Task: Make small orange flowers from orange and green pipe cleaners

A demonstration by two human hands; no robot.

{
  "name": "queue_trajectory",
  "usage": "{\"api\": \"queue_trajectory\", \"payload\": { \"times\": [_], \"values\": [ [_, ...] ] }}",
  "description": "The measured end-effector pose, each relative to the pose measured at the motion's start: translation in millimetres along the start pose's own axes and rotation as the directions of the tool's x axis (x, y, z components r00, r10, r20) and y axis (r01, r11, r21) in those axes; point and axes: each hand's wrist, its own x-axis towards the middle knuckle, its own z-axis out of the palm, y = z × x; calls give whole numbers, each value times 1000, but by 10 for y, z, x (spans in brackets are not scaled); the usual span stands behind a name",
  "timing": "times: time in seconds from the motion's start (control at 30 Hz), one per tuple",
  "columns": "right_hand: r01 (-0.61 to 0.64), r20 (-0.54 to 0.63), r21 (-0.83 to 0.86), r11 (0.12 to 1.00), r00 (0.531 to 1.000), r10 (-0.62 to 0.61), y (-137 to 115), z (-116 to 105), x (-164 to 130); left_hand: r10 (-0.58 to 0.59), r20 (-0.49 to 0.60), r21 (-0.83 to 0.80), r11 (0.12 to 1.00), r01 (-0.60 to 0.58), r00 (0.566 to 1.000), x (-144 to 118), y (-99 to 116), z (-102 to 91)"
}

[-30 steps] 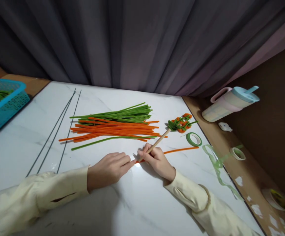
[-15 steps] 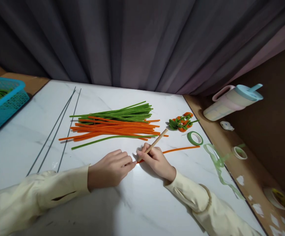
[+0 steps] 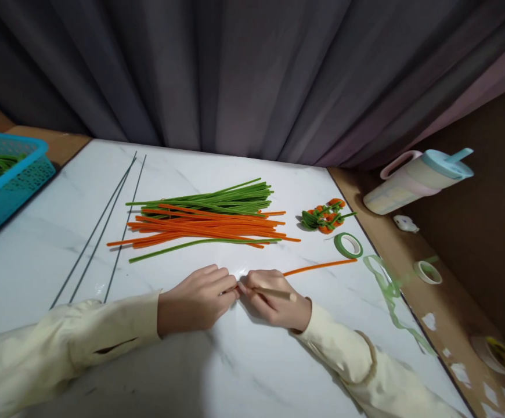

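Gripping a wooden stick, right hand pinches an orange pipe cleaner; left hand fingertips clasp its end.

Counts: 3 thin dark metal wires, 2 rolls of green tape, 1 blue plastic basket, 1 pastel lidded jug, 1 loose orange pipe cleaner, 1 wooden stick, 2 hands. Piled stems uncountable.

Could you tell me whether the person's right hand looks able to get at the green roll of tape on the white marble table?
Probably yes: nothing stands between the right hand and the green roll of tape, though it holds a wooden stick.
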Motion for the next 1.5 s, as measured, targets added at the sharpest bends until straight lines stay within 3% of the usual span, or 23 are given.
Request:
{"api": "queue_trajectory", "payload": {
  "times": [0.13, 0.23, 0.33, 0.43, 0.7, 0.9, 1.0, 1.13, 1.2, 1.37, 1.5],
  "values": [
    [55, 13, -48, 997, 998, -55, 2, -2, -4, -41, -26, -14, 999, 41, 999, -12, 12, -3],
    [-112, -18, 86, 990, 993, 113, 41, -8, 2, -93, -61, -6, 996, 93, 994, -16, 33, -5],
    [-300, -56, 321, 898, 941, 334, 74, -20, 10, -95, -59, 14, 995, 96, 994, -19, 51, 5],
    [-331, -78, 427, 841, 914, 399, 74, -27, 7, -89, -25, 25, 996, 89, 996, -23, 61, 22],
    [-181, 1, 212, 960, 983, 186, 26, -10, -4, -70, -61, 31, 997, 72, 996, -28, 53, 5],
    [-46, 52, 37, 998, 998, 44, -43, -27, 66, -75, -81, 36, 996, 78, 994, -30, 51, 6],
    [-89, 62, 53, 995, 994, 86, -25, -24, 82, -78, -87, 28, 996, 80, 993, -25, 49, 14],
    [-273, -50, 260, 926, 954, 295, 35, 4, 68, -82, -90, 13, 996, 84, 993, -18, 47, 14],
    [-295, -83, 323, 899, 938, 337, 55, 19, 55, -88, -86, 4, 996, 88, 992, -20, 49, 11],
    [-219, -55, 294, 931, 968, 245, 47, 36, 44, -84, -87, 12, 996, 86, 993, -31, 57, 10],
    [-60, -27, 112, 992, 998, 64, -3, 38, 67, -79, -85, 12, 997, 80, 993, -34, 53, 24]
  ]
}}
